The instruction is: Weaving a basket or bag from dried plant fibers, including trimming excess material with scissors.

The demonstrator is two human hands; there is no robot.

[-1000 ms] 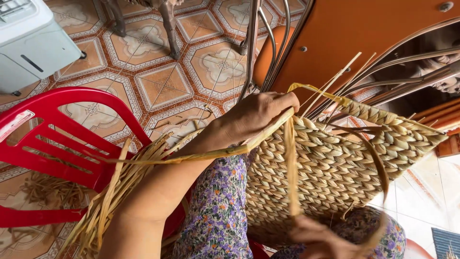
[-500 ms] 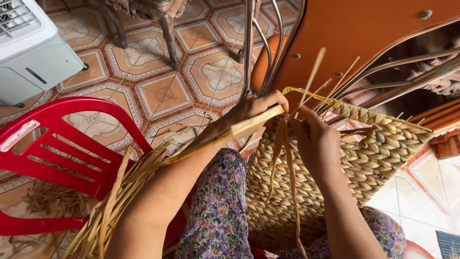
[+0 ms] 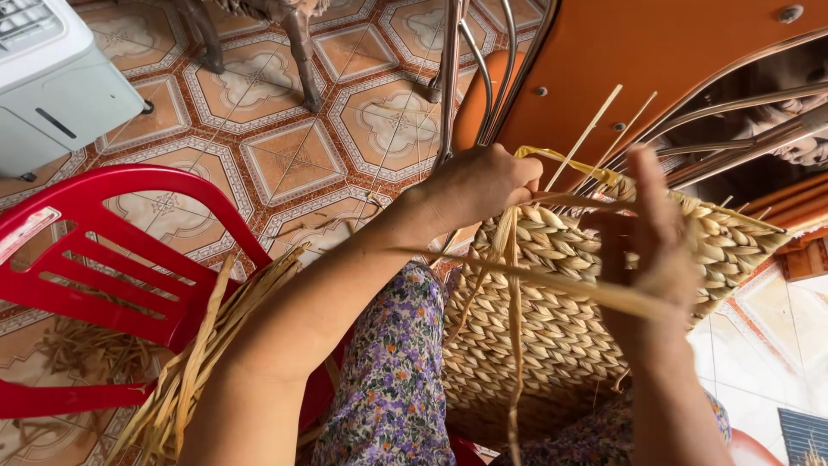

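A woven straw basket (image 3: 552, 336) lies across my lap, its braided side facing up. My left hand (image 3: 479, 185) is closed on the basket's top rim, pinching straw strands there. My right hand (image 3: 655, 250) hovers over the weave at the right, fingers spread upward and blurred, with a long flat straw strand (image 3: 552, 280) running across under it toward my left forearm. Whether the right hand grips that strand is unclear. Thin loose strands (image 3: 595, 129) stick up from the rim.
A red plastic chair (image 3: 103, 267) stands at the left with a bundle of dry straw (image 3: 207, 354) leaning on it. An orange table underside (image 3: 655, 60) with metal legs (image 3: 453, 78) is above. A white appliance (image 3: 52, 78) sits on the patterned tile floor.
My right hand rose from low on the lap up to the basket rim and now spreads its fingers at the right. The long strand swung from the left hand across to the right.
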